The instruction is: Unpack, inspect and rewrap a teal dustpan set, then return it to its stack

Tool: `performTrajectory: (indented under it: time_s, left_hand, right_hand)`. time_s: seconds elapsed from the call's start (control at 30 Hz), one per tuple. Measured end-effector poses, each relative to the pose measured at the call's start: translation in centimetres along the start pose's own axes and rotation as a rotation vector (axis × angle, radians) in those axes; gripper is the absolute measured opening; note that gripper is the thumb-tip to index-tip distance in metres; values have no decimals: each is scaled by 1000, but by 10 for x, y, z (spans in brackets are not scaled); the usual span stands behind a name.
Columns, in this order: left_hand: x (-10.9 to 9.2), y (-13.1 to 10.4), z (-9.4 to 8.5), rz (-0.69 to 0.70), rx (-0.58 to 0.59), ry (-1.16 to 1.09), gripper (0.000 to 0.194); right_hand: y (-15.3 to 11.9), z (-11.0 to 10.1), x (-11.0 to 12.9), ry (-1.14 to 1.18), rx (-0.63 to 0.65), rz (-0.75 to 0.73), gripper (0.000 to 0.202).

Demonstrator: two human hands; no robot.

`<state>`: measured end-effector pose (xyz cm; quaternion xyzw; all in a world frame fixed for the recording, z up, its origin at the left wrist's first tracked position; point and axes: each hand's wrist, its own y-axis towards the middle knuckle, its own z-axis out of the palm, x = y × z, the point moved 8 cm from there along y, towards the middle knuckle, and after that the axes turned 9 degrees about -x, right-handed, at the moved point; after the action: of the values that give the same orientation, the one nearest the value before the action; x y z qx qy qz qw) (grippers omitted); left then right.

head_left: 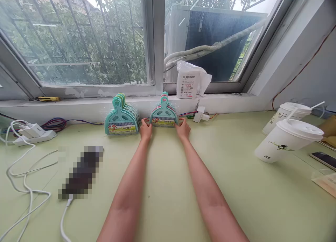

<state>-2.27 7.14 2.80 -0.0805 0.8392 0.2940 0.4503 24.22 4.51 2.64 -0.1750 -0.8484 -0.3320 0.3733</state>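
Note:
Both my hands hold a small stack of wrapped dustpan-and-brush sets (164, 116), upright on the green table (168, 186) against the wall below the window. My left hand (146, 129) grips its left edge, with thumb and fingers at the lower corner. On the opposite edge, my right hand (183, 128) holds the lower right corner. The front set is turquoise, with pink ones behind it. A second stack of wrapped dustpan sets (121, 120), turquoise and green, stands just left of my left hand, apart from the held stack.
A pixelated dark object (82, 172) with a white cable lies left. Behind it are a power strip (36, 137) and wires. Two lidded cups (286, 139) and a phone (324, 158) are at right. A white package (189, 82) and a screwdriver (48, 98) rest on the sill.

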Motion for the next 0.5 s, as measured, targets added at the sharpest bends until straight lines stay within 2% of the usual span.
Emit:
performTrajectory:
  time_s: [0.3, 0.5]
  left_hand:
    - [-11, -2, -19, 35, -157, -26, 33]
    - [-29, -12, -30, 124, -202, 57, 23]
  right_hand:
    - [-1, -9, 6, 44, -73, -4, 37]
    - [-11, -32, 26, 15, -199, -110, 42]
